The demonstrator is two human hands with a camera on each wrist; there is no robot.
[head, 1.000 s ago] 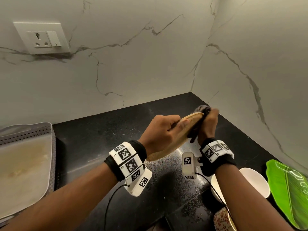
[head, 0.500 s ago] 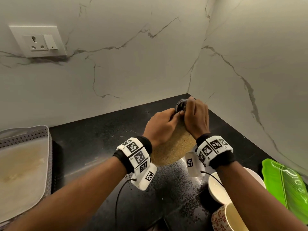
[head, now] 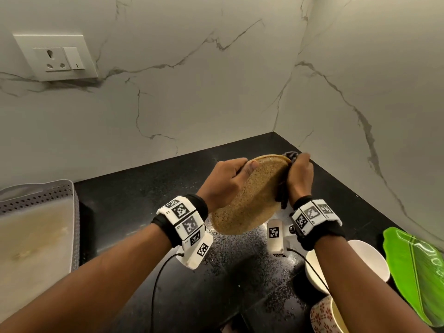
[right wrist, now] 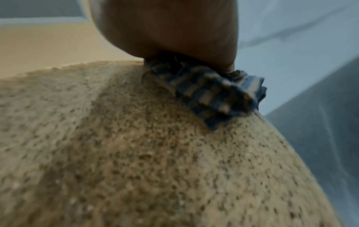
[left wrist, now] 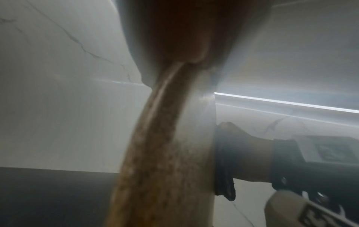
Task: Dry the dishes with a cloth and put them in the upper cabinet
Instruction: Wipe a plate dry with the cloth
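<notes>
Plate, brown and speckled, is held tilted in the middle of the frame, above the black counter. Left hand grips its left edge, thumb on the speckled side. Right hand pinches a dark cloth against the plate's upper right rim. White bowl sits at lower right.

Speckled tan plate; dark blue-striped cloth; black flecked worktop; green leaf-shaped plate; white bowl; red-flowered cup.
</notes>
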